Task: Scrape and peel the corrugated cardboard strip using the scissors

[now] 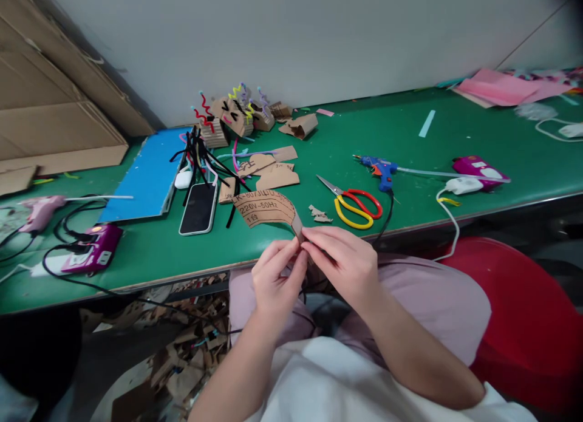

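Observation:
A curved strip of printed brown cardboard (268, 208) is pinched at its right end between both hands, over the table's front edge. My left hand (279, 273) grips it from the left, thumb and fingertips together. From the right, my right hand (344, 258) pinches the same end, its fingertips meeting the left ones. Scissors (355, 206) with red and yellow handles lie partly open to the right. Small torn cardboard scraps (320, 214) rest between them and the strip. Cut cardboard pieces (277, 176) lie just behind the strip.
A blue glue gun (380, 170) and purple power strips (93, 249) with cords sit on the green table (410, 130). At left are a phone (198, 208), black pipe cleaners (197, 155), a blue board (143, 179) and a pink glue gun (43, 214). Decorated cardboard figures (232, 118) stand behind.

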A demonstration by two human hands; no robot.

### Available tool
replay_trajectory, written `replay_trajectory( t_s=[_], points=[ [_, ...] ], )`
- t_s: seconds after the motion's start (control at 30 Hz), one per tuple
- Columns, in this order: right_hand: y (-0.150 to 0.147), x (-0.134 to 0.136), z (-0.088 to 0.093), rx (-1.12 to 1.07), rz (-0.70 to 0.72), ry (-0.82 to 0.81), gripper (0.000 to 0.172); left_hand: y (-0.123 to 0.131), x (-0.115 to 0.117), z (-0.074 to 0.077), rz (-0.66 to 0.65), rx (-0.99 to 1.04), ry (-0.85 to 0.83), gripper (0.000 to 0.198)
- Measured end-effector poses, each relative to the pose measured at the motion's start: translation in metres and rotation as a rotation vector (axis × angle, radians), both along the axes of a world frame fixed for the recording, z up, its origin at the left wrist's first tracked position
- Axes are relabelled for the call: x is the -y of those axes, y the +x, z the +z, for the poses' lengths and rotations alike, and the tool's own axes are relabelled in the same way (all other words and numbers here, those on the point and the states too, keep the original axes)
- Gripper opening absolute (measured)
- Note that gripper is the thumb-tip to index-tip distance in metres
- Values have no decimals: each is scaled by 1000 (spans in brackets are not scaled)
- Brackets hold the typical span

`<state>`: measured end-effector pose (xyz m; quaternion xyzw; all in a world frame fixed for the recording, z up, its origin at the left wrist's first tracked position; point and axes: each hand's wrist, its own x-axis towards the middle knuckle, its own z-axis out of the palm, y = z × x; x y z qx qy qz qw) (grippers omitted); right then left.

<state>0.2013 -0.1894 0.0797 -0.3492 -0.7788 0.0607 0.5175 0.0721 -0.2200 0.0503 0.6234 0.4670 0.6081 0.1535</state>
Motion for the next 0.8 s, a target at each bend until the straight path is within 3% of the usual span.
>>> replay_trajectory(
  t_s=[0.3, 0.8],
  points=[
    [-6, 5, 1, 48, -49, 41, 23, 4, 0, 6, 103, -77, 52, 34],
    [-6, 4, -2, 54, -53, 53, 22, 4, 1, 5, 122, -135, 47, 31]
  ],
)
